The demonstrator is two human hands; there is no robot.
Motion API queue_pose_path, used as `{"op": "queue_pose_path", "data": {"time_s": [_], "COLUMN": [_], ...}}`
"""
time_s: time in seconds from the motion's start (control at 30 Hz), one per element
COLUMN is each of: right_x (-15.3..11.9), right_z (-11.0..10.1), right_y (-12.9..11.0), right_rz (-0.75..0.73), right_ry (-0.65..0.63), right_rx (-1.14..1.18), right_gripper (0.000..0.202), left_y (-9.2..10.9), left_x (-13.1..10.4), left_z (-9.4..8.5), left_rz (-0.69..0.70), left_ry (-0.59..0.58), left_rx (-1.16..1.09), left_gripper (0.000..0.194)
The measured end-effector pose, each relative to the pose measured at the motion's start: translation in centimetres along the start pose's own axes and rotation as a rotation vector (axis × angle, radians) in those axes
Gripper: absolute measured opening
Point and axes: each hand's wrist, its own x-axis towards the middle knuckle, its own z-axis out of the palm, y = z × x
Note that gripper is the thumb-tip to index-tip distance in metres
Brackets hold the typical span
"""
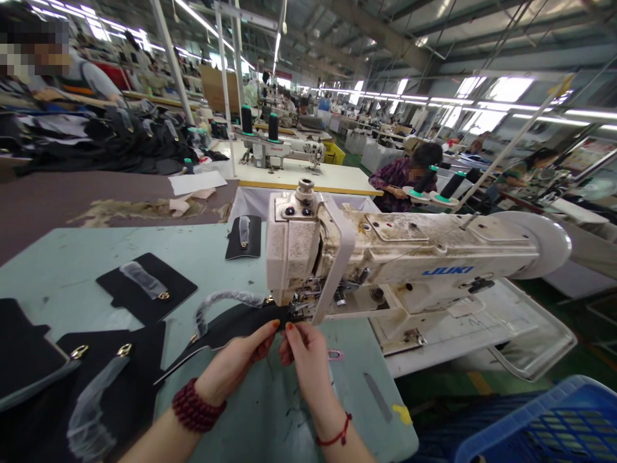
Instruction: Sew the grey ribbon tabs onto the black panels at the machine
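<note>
A black bag panel (241,325) lies under the head of a white JUKI sewing machine (385,244). Along its far side arches a handle wrapped in clear plastic (226,297), with gold metal rings at its ends. My left hand (236,363) is closed, thumb and fingers pinching the panel's near edge just in front of the presser foot (295,310). Close beside it, my right hand (308,366) is pinched at the panel's right end; what its fingertips hold is hidden. The needle area is partly covered by the machine's pale guard (335,257).
On the green table (202,241), more black panels with plastic-wrapped handles lie left, one panel (147,287) apart from the stack. A pink-rimmed clip (335,355) is right of my hand. A blue basket (535,424) stands lower right. Other people work behind.
</note>
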Motion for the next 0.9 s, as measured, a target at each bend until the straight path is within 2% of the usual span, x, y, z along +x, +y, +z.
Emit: {"op": "queue_pose_path", "data": {"time_s": [0.2,0.43,0.63,0.77,0.9], "right_x": [0.1,0.9,0.6,-0.5,-2.2], "right_z": [0.2,1.0,0.9,-0.2,-2.8], "right_y": [-0.7,-0.3,-0.1,0.0,-0.5], "right_rz": [0.005,-0.012,-0.04,-0.022,0.002], "right_ry": [0.012,0.091,0.076,0.05,0.093], "right_rx": [-0.036,-0.037,-0.039,-0.025,-0.08], "right_gripper": [0.056,0.055,0.05,0.052,0.054], "left_y": [0.1,1.2,1.5,1.5,1.4], "left_x": [0.2,0.8,0.7,0.7,0.8], "left_z": [0.0,0.6,1.0,1.1,1.1], "left_rz": [-0.003,0.046,0.05,0.059,0.067], "left_ry": [0.01,0.042,0.064,0.067,0.072], "left_rx": [-0.019,-0.03,-0.041,-0.059,-0.083], "left_gripper": [0.041,0.046,0.044,0.044,0.042]}}
